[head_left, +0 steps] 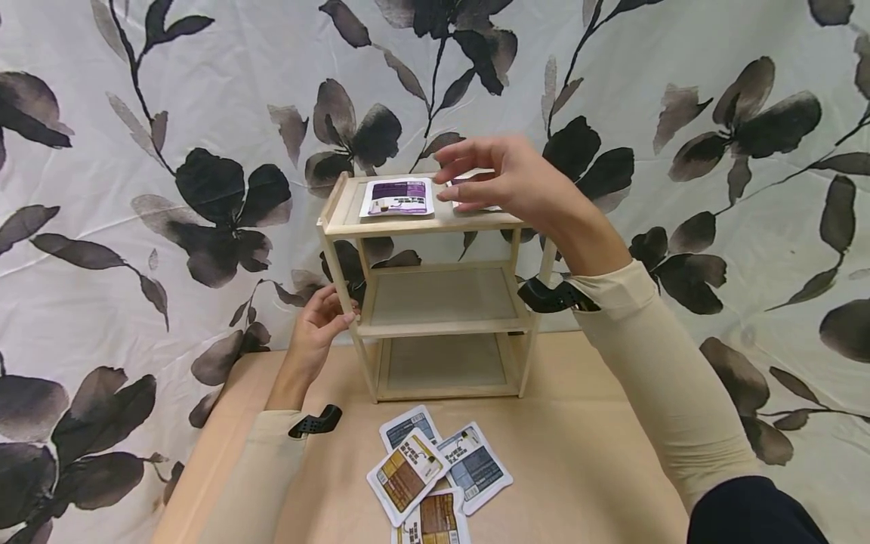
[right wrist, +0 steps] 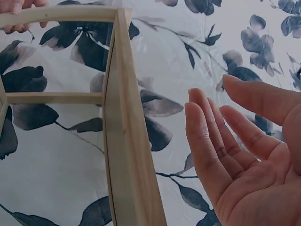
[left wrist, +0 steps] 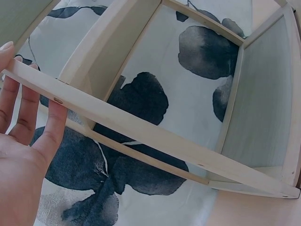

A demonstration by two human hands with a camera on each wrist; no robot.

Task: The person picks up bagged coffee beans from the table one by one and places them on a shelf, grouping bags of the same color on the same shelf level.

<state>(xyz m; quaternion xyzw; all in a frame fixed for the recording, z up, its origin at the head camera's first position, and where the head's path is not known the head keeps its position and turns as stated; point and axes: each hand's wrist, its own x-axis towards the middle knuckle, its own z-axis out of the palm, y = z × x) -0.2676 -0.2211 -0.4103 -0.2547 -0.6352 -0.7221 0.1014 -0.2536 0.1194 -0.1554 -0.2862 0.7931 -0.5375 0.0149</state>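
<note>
A three-tier wooden shelf rack (head_left: pixel 435 328) stands on the table. My left hand (head_left: pixel 316 329) holds its front left post (left wrist: pixel 127 117), thumb on one side and fingers on the other. Above the right part of the top tier, my right hand (head_left: pixel 506 177) hovers with fingers spread apart and slightly bent; in the right wrist view the palm (right wrist: pixel 249 183) is bare. A purple-and-white flat packet (head_left: pixel 397 198) lies on the top tier's left half. Beside it a second packet (head_left: pixel 479 207) is mostly hidden behind my right hand.
In front of the rack, several flat packets with brown or blue-grey labels (head_left: pixel 410 474) lie overlapped on the light wooden table (head_left: pixel 578 453). A white cloth with dark flowers (head_left: pixel 680 189) hangs behind. The middle tier (head_left: pixel 435 295) has a greyish panel.
</note>
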